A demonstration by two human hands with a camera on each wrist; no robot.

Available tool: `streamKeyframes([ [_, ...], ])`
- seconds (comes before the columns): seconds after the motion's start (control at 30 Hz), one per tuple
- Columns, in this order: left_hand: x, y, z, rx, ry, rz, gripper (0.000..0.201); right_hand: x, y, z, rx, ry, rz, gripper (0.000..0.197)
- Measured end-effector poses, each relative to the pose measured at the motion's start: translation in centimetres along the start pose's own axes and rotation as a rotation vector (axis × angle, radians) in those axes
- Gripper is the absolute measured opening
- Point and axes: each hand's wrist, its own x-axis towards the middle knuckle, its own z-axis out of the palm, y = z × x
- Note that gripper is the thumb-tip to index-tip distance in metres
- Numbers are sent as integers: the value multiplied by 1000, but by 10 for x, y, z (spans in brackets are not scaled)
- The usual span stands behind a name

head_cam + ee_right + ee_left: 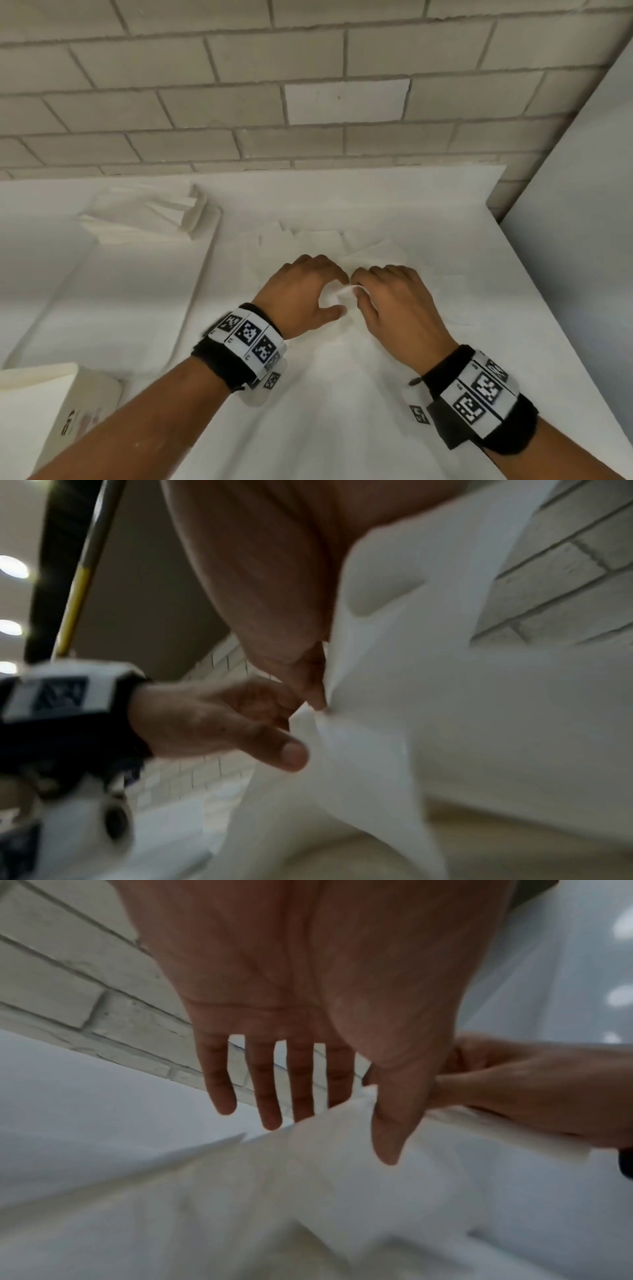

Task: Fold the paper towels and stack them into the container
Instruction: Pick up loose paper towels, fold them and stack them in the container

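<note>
A white paper towel [337,294] is lifted off the white table [342,411] between my two hands. My right hand [358,284] pinches its edge between thumb and fingers, and the sheet drapes over the palm in the right wrist view [445,696]. My left hand [342,293] sits just left of it. Its fingers [270,1096] are stretched out and its thumb lies in front of the towel [325,1164], with no clear pinch. A pale container [202,219] with folded towels stands at the far left.
Several loose white towels [342,240] lie flat beyond my hands. A white cardboard box [68,404] stands at the near left corner. A raised ridge [198,284] runs across the table on the left. Behind is a brick wall [308,102], with a grey panel [582,205] on the right.
</note>
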Motion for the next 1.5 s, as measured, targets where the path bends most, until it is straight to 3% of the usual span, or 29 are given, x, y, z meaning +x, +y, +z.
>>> streamKeyframes([
  [0.17,-2,16,-13,-318,161,34,17,-8,-10,-43,293,-49,144,10],
  [0.23,-5,14,-26,-366,254,1,8,-11,-6,-60,436,-36,209,26],
  [0.3,-10,2,-38,-502,311,-122,7,-11,6,-71,519,35,264,37],
  [0.37,-17,-12,-44,-868,316,-294,13,-8,27,-65,560,78,341,37],
  [0.43,-27,-21,-43,-1232,314,-435,19,-2,53,-42,477,30,390,30],
  [0.5,-37,-27,-38,-1385,315,-506,25,6,77,-11,268,-86,329,31],
  [0.63,-55,-40,-22,-1444,313,-615,34,34,88,26,32,-351,80,56],
  [0.77,-70,-43,-8,-1364,253,-654,48,57,73,44,-135,-524,-7,68],
  [0.9,-79,-38,0,-1372,176,-678,38,61,64,46,-198,-411,-5,52],
  [1.0,-78,-31,5,-1421,117,-700,21,58,53,31,-123,-347,107,41],
  [1.07,-75,-27,8,-1421,85,-696,22,53,48,10,-99,-304,206,35],
  [1.13,-72,-24,14,-1351,89,-689,22,46,43,-16,87,-226,319,34],
  [1.23,-69,-20,25,-1182,130,-639,24,28,32,-51,917,-67,476,24],
  [1.3,-67,-12,30,-1235,95,-602,42,13,21,-63,1399,-42,502,37],
  [1.43,-60,24,36,-1569,-26,-512,62,-8,11,-40,1484,-123,474,72],
  [1.5,-59,40,35,-1680,-45,-472,59,-15,8,-25,1391,-127,489,73],
])
